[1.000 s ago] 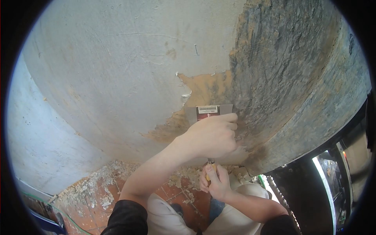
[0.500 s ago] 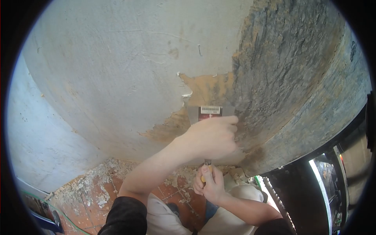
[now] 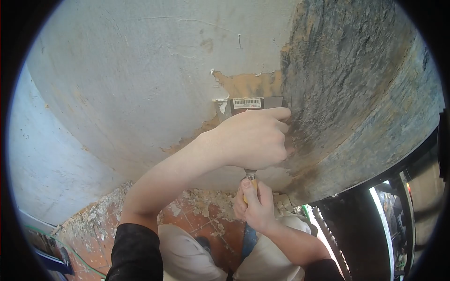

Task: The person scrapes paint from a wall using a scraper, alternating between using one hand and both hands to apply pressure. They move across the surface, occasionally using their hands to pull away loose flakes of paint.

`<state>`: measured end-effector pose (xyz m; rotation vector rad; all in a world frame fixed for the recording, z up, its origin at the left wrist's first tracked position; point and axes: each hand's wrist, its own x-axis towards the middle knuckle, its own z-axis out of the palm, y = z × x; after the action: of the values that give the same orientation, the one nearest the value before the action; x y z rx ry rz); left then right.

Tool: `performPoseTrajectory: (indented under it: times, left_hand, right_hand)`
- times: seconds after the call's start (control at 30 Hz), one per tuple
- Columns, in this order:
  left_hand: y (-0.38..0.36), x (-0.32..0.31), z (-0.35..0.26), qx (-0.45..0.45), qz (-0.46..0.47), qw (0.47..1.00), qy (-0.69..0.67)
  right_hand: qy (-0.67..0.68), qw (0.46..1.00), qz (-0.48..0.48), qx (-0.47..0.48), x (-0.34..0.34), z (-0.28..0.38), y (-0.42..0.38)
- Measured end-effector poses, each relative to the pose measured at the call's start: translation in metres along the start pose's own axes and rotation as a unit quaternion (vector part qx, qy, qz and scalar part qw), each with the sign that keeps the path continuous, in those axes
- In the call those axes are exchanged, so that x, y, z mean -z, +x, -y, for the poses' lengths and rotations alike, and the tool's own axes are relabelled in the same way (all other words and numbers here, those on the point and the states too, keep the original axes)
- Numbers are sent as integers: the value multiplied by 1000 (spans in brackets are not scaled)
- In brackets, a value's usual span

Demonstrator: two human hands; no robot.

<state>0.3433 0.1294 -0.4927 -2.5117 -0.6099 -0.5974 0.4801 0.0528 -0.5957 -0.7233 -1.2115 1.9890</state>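
A wide metal scraper (image 3: 273, 102) with a barcode label lies against the curved wall, its blade at the lower part of a bare tan patch (image 3: 248, 84). My left hand (image 3: 258, 138) is closed over the blade, pressing it from above, and hides much of it. Below, my right hand (image 3: 255, 203) is wrapped round the scraper's yellow handle. A loose flap of grey coating (image 3: 222, 104) curls up at the blade's left corner. Right of the blade, the wall surface (image 3: 337, 75) is dark and rough.
Flakes of coating (image 3: 199, 199) litter the red tiled floor (image 3: 220, 239) below. A green hose (image 3: 77, 257) runs at the lower left. Dark framework (image 3: 361, 229) stands at the lower right, beside the wall's curved edge.
Both the scraper blade and my left hand have moved up over the wall. The coating at the blade's left corner has lifted into a larger flap. My right hand still grips the handle.
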Motion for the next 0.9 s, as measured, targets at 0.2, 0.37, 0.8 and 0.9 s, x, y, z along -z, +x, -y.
performPoseTrajectory:
  times: [0.2, 0.37, 0.8, 0.9]
  left_hand:
    - [-1, 2, -4, -3, 40, 999, 7]
    - [-10, -7, -16, 32, 0, 999, -18]
    - [-7, -7, -7, 4, 39, 999, 3]
    - [-13, -14, -12, 13, 39, 999, -4]
  right_hand:
    - [19, 999, 30, -8, 4, -5, -2]
    - [93, 992, 80, -19, -6, -14, -9]
    - [27, 999, 27, 16, 9, -23, 11]
    - [13, 999, 34, -16, 10, -27, 5]
